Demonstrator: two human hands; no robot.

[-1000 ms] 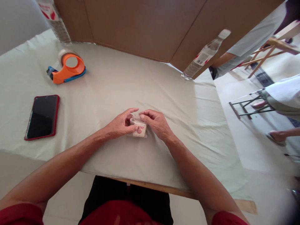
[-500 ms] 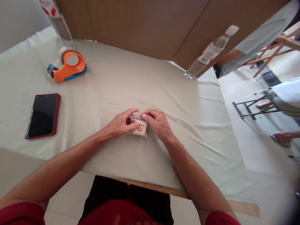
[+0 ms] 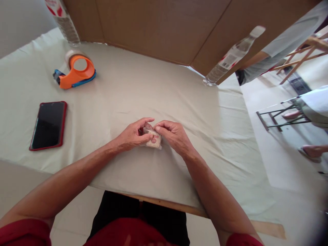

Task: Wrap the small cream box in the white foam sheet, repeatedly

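A small pale packet with red print (image 3: 153, 140) lies in clear wrapping at the middle of the cloth-covered table (image 3: 123, 92). My left hand (image 3: 133, 135) grips its left side, thumb on top and fingers curled over the far edge. My right hand (image 3: 173, 135) pinches the packet's upper right corner with bent fingers. Both hands rest on the cloth and hide much of the packet.
A red-cased phone (image 3: 48, 125) lies face up at the left. An orange tape dispenser (image 3: 76, 72) sits behind it. Two plastic water bottles (image 3: 230, 56) (image 3: 64, 22) stand against a cardboard screen (image 3: 166, 27). To the right are folding stands and other people's feet (image 3: 309, 150).
My hands and the packet have hardly moved; the fingers shifted slightly on it. The view has drifted a little to the left.
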